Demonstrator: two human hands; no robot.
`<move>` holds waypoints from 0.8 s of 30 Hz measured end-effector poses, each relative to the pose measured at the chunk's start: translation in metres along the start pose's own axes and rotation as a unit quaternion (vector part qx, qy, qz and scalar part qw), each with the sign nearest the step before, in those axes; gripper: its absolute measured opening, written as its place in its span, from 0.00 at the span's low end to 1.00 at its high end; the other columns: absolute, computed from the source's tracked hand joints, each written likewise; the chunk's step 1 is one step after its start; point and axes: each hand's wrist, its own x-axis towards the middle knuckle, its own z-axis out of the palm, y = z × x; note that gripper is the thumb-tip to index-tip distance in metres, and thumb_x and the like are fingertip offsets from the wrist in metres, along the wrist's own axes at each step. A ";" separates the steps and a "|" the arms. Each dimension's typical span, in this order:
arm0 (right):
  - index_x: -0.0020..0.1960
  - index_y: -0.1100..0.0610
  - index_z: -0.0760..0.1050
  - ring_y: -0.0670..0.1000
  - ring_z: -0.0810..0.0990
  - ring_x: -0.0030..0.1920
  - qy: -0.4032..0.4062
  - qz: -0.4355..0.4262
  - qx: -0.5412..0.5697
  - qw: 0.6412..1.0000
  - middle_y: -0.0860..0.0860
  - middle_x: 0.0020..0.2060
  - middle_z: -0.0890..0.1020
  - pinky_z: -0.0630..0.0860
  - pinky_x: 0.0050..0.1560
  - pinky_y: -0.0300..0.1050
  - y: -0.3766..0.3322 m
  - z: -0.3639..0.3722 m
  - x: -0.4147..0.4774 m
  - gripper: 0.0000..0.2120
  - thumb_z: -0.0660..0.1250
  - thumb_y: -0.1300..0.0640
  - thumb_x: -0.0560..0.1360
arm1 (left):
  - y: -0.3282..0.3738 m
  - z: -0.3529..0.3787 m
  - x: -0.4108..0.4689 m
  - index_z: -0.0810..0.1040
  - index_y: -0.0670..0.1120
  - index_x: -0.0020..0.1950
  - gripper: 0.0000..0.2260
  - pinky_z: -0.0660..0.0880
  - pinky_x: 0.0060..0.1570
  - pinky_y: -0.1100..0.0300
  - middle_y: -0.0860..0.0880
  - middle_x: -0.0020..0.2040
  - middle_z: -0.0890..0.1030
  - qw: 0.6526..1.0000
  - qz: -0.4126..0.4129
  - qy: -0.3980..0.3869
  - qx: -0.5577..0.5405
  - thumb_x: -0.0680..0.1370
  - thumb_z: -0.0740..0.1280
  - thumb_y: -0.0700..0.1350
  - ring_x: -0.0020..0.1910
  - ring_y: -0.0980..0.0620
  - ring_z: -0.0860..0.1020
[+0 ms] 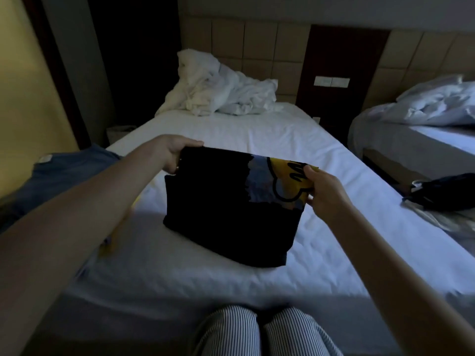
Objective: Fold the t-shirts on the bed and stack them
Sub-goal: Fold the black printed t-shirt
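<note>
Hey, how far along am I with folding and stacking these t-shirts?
Done: no finished stack is visible. In hand: left hand and right hand pinch the top corners of the black t-shirt, partly folded, its lower part resting on the bed. Left: finish that fold, then the blue garment lying loose at the left, and stack them.

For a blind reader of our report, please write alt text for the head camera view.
A person's left hand and right hand hold a black t-shirt by its top corners, its lower edge resting on a white bed. Crumpled white bedding lies at the bed's far end; a blue garment lies at the left.
</note>
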 end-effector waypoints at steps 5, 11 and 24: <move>0.46 0.55 0.73 0.48 0.74 0.35 -0.057 0.022 -0.036 0.997 0.49 0.37 0.75 0.72 0.31 0.38 -0.039 0.013 0.051 0.05 0.61 0.57 0.79 | 0.025 0.013 -0.008 0.73 0.43 0.43 0.09 0.72 0.20 0.63 0.46 0.32 0.76 0.994 0.046 0.047 -0.085 0.80 0.62 0.46 0.17 0.51 0.76; 0.56 0.56 0.76 0.50 0.75 0.47 -0.011 -0.065 -0.071 0.995 0.50 0.49 0.77 0.69 0.46 0.43 -0.085 0.025 0.086 0.14 0.64 0.47 0.77 | 0.053 0.014 -0.020 0.77 0.43 0.55 0.07 0.75 0.33 0.64 0.48 0.43 0.82 0.949 0.255 0.036 -0.184 0.79 0.64 0.43 0.38 0.53 0.82; 0.29 0.59 0.71 0.60 0.76 0.46 0.070 0.049 -0.437 0.895 0.57 0.33 0.74 0.68 0.42 0.47 0.125 -0.042 0.045 0.25 0.63 0.40 0.74 | -0.182 0.023 0.023 0.70 0.42 0.37 0.14 0.65 0.40 0.54 0.42 0.37 0.72 0.965 0.095 0.203 0.138 0.76 0.69 0.49 0.40 0.46 0.73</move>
